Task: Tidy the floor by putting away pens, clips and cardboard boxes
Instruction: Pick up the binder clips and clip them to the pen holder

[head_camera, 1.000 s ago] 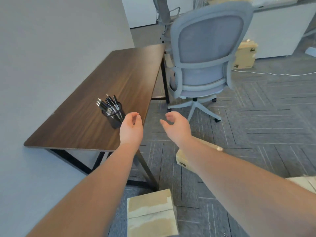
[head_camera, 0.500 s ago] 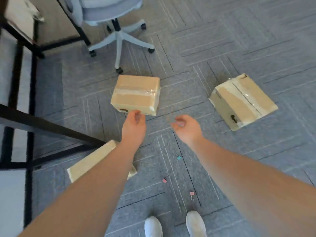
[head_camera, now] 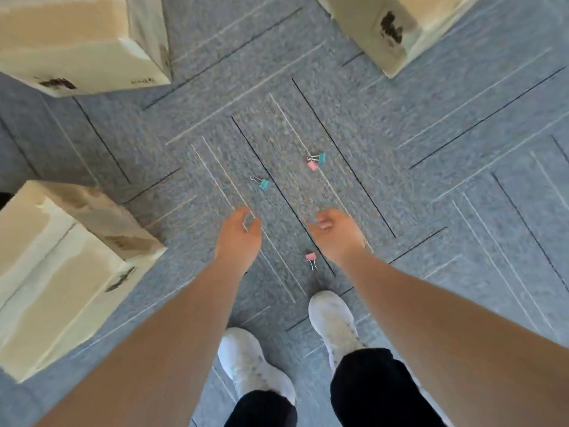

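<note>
I have a single view to work from, the head camera, and it looks almost straight down at the carpet floor [head_camera: 431, 124] from standing height. Its wide lens bends the floor lines outward near the edges. Both forearms run up from the bottom edge to the middle, and the white shoes [head_camera: 334, 322] sit directly under the lens, so the frame top faces forward. The small clips [head_camera: 264, 184] lie near the centre. Three cardboard boxes [head_camera: 70, 272] are cut off by the left and top edges, so the frame covers only the patch of floor around the feet.
</note>
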The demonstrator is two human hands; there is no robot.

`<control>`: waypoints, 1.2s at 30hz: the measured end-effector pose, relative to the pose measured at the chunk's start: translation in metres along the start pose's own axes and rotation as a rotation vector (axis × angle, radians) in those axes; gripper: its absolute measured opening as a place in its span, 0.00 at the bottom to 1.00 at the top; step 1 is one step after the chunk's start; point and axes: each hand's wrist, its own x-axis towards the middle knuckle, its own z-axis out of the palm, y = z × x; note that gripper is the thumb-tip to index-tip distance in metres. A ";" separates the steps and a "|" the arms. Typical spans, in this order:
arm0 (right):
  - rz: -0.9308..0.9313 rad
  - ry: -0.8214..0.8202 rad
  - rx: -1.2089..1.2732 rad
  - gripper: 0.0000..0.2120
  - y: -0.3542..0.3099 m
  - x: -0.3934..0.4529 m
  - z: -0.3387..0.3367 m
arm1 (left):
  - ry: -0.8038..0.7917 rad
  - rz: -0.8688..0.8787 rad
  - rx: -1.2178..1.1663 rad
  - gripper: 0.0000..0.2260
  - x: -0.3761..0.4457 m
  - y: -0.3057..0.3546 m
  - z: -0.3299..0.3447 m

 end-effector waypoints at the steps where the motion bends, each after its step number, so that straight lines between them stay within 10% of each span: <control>1: 0.017 -0.016 -0.037 0.13 0.016 0.009 0.006 | -0.018 -0.001 0.044 0.19 0.010 -0.013 0.012; 11: -0.019 -0.205 -0.569 0.18 0.102 0.060 0.072 | -0.007 -0.146 0.312 0.30 0.086 -0.096 0.075; 18: -0.081 -0.123 -0.697 0.13 0.107 0.082 0.095 | 0.060 -0.046 0.404 0.10 0.103 -0.111 0.082; 36: -0.130 0.313 -0.145 0.08 0.016 0.184 0.025 | 0.207 0.212 0.375 0.21 0.175 -0.009 0.069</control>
